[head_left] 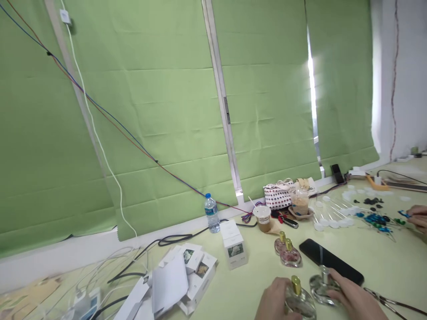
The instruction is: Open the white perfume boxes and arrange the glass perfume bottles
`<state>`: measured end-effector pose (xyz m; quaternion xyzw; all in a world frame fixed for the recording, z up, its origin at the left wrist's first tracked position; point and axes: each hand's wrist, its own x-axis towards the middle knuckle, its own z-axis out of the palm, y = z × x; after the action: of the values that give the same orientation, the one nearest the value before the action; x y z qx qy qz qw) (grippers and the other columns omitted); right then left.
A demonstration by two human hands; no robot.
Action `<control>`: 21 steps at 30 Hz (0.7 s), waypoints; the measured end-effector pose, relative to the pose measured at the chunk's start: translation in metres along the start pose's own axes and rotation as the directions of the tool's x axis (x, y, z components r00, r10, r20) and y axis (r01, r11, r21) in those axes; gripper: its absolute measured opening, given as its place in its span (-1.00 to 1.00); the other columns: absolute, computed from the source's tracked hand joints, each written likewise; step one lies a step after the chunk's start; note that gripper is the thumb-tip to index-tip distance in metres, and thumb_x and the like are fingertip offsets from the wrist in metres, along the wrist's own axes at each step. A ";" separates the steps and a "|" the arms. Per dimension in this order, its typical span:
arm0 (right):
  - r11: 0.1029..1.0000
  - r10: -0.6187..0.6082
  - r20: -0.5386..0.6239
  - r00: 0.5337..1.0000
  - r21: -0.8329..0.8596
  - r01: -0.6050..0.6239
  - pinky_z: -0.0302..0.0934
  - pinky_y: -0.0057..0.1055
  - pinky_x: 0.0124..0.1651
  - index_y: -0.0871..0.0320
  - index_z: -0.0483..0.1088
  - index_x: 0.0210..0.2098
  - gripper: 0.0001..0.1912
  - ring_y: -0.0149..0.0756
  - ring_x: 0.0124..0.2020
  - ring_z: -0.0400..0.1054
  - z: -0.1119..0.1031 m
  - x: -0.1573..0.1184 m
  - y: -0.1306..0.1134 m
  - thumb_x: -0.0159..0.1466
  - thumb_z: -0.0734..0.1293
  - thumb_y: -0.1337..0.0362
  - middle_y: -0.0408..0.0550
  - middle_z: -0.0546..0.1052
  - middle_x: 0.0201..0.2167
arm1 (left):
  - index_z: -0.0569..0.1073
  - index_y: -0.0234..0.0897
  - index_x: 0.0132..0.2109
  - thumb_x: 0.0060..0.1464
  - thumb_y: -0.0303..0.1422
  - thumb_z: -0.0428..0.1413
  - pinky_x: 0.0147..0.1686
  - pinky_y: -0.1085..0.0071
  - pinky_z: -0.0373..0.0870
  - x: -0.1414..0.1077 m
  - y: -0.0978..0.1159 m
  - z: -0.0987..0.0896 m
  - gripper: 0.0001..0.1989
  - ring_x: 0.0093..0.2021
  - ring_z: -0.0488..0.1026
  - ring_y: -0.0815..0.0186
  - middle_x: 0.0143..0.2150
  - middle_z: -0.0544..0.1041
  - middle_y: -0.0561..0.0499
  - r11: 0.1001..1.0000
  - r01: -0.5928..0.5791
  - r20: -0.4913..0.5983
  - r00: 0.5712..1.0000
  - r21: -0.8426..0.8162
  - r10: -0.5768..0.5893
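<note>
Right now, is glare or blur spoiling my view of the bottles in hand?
Head view: glare only at the blind gap, far from the hands. Left hand with the gold-capped bottle and right hand on the clear bottle are slightly soft, cropped at the bottom edge.

At the near edge of the table, a bottle is held in the left hand, and a second bottle lies under the right hand, just beside it. A phone is placed directly behind these. Two further bottles stand left of the phone. A small box is set further left, with flattened cartons before it. A water bottle stands behind the box, near the blinds.
</note>
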<state>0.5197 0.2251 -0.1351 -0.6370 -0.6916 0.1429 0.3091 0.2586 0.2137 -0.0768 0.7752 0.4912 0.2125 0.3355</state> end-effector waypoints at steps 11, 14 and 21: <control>0.998 0.056 0.042 0.998 0.008 -0.056 0.29 -0.48 -0.19 0.06 0.32 0.05 -0.55 -0.21 -0.12 0.43 -0.014 0.008 -0.007 0.19 0.15 0.18 -0.04 0.50 -0.07 | 0.31 -0.28 -0.21 -0.20 -0.40 0.14 -0.25 0.39 0.13 0.031 0.013 0.013 -0.69 -0.20 0.34 0.23 -0.18 0.44 -0.02 0.985 0.170 -0.288 0.945 0.033 -0.154; 0.999 0.003 -0.128 0.992 0.050 0.003 0.27 -0.47 -0.20 0.09 0.36 -0.02 -0.58 -0.20 -0.15 0.43 -0.007 0.001 -0.009 0.20 0.10 0.17 -0.02 0.51 -0.12 | 0.31 -0.29 -0.13 -0.18 -0.34 0.19 -0.15 0.34 0.16 0.032 0.015 0.017 -0.59 -0.12 0.33 0.18 -0.12 0.44 -0.04 0.987 0.161 -0.274 0.950 0.019 -0.149; 0.990 -0.033 -0.229 0.973 0.124 0.063 0.27 -0.41 -0.09 0.13 0.41 -0.05 -0.57 -0.16 -0.07 0.42 0.001 0.001 -0.010 0.16 0.14 0.15 -0.02 0.50 -0.05 | 0.34 -0.31 -0.18 -0.20 -0.50 0.20 -0.08 0.36 0.20 0.041 0.018 0.016 -0.65 -0.09 0.32 0.21 -0.12 0.43 -0.03 0.989 0.124 -0.267 0.953 -0.075 -0.140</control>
<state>0.5118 0.2250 -0.1295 -0.6107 -0.6562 0.1070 0.4301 0.2978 0.2405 -0.0748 0.6943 0.5770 0.3079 0.3004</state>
